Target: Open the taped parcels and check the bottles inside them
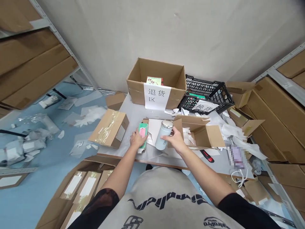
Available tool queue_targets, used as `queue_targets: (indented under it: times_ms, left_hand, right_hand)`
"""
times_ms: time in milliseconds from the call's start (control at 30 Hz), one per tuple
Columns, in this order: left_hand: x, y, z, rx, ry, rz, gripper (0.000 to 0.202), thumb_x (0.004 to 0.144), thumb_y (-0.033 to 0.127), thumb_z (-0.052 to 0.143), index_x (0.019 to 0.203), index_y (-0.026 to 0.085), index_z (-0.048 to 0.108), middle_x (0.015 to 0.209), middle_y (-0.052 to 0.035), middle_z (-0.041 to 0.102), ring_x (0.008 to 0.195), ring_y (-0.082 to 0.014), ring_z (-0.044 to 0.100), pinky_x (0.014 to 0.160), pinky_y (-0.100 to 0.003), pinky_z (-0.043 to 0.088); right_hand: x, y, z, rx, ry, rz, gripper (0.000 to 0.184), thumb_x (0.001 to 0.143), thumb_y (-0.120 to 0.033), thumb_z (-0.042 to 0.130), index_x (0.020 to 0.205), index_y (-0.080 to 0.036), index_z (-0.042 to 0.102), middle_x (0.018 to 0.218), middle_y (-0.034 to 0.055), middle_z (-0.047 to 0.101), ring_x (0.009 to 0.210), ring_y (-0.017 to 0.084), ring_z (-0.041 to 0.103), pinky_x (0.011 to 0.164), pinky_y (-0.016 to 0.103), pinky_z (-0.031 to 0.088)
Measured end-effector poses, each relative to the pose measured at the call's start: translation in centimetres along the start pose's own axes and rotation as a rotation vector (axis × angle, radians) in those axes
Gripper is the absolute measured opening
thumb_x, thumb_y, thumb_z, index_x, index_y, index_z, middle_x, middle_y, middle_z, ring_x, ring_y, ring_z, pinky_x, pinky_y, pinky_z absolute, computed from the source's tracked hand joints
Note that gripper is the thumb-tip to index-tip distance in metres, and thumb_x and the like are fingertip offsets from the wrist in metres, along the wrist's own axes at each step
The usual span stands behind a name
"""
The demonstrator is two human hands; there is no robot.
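Note:
My right hand [174,138] is closed around a pale blue-white bottle [163,135] with a silver cap, holding it upright just above the grey table [133,111]. My left hand [136,139] rests on a small green and pink box [143,135] lying on the table, fingers curled over its near end. Under the bottle lies a white sheet [154,127]. An open small cardboard box [200,132] stands just right of my right hand.
A large open carton [157,83] with a paper sign stands at the back, a black plastic crate [206,93] beside it. A taped carton [110,128] sits at the table's left edge. A red-handled cutter [206,156], crumpled paper and a phone lie right. Boxes fill the floor and shelves.

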State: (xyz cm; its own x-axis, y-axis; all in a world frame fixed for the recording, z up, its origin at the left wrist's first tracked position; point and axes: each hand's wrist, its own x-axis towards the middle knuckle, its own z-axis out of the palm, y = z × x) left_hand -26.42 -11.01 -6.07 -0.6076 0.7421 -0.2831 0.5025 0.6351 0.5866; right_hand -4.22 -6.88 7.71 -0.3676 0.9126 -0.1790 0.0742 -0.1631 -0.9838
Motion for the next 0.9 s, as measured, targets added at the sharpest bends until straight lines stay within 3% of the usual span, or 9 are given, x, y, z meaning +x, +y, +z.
queue_targets:
  times_ms: [67,133,367,600,733,833,900]
  left_hand:
    - [0.8,-0.1,0.4,-0.096,-0.056,-0.072,0.103,0.058,0.042,0.082,0.145,0.014,0.035,0.136,-0.0274,0.050,0.127,-0.0475,0.046,0.102,-0.059,0.034]
    - [1.2,-0.1,0.3,-0.177,-0.088,-0.091,0.102,0.054,0.038,0.084,0.142,0.015,0.038,0.130,-0.0250,0.056,0.124,-0.0467,0.050,0.101,-0.057,0.035]
    - [0.7,0.3,-1.5,-0.590,-0.142,-0.084,0.064,0.072,0.049,0.073,0.126,0.021,0.053,0.122,-0.0124,0.065,0.112,-0.0288,0.063,0.093,-0.038,0.047]
    - [-0.7,2.9,-3.1,-1.014,-0.208,-0.144,0.055,0.077,0.056,0.065,0.117,0.019,0.056,0.103,-0.0099,0.070,0.080,-0.0207,0.070,0.063,-0.029,0.054]
    - [-2.4,4.5,-3.1,-1.248,-0.127,-0.175,0.052,0.075,0.051,0.069,0.115,0.022,0.051,0.105,-0.0064,0.068,0.079,-0.0173,0.069,0.061,-0.026,0.054]
    - [-3.9,4.9,-2.4,-1.385,-0.046,-0.175,0.054,0.071,0.042,0.075,0.114,0.025,0.048,0.108,-0.0043,0.066,0.084,-0.0174,0.068,0.061,-0.025,0.054]
    - [-4.8,4.3,-1.8,-1.360,-0.034,-0.162,0.053,0.072,0.038,0.074,0.115,0.024,0.045,0.110,-0.0052,0.066,0.089,-0.0184,0.068,0.064,-0.026,0.056]
  right_hand:
    - [0.1,0.4,0.2,0.010,-0.013,0.016,0.055,0.055,-0.026,0.082,0.106,-0.022,0.063,0.103,0.0045,0.069,0.093,0.023,0.062,0.081,0.036,0.050]
    - [0.2,0.6,0.2,0.019,-0.020,0.020,0.054,0.056,-0.026,0.082,0.106,-0.023,0.063,0.103,0.0043,0.069,0.095,0.024,0.062,0.082,0.037,0.049]
    - [0.8,0.4,-0.3,0.099,0.004,0.070,0.053,0.056,-0.027,0.084,0.105,-0.023,0.063,0.099,0.0020,0.069,0.094,0.022,0.061,0.086,0.036,0.047]
    - [-1.3,-0.9,-0.5,0.166,-0.005,0.122,0.042,0.060,-0.024,0.082,0.098,-0.024,0.065,0.090,-0.0006,0.067,0.086,0.020,0.059,0.077,0.032,0.046]
    - [-2.8,-0.5,1.0,0.388,-0.077,0.242,0.038,0.061,-0.023,0.079,0.096,-0.023,0.063,0.084,-0.0006,0.066,0.078,0.019,0.059,0.071,0.031,0.047]
    - [-2.4,1.2,3.1,0.528,0.064,0.239,0.036,0.062,-0.025,0.074,0.095,-0.024,0.060,0.078,-0.0025,0.064,0.074,0.018,0.058,0.070,0.031,0.048]
    - [-1.4,2.8,4.4,0.565,0.184,0.186,0.038,0.060,-0.024,0.072,0.096,-0.025,0.058,0.079,-0.0041,0.063,0.075,0.017,0.058,0.070,0.030,0.049]
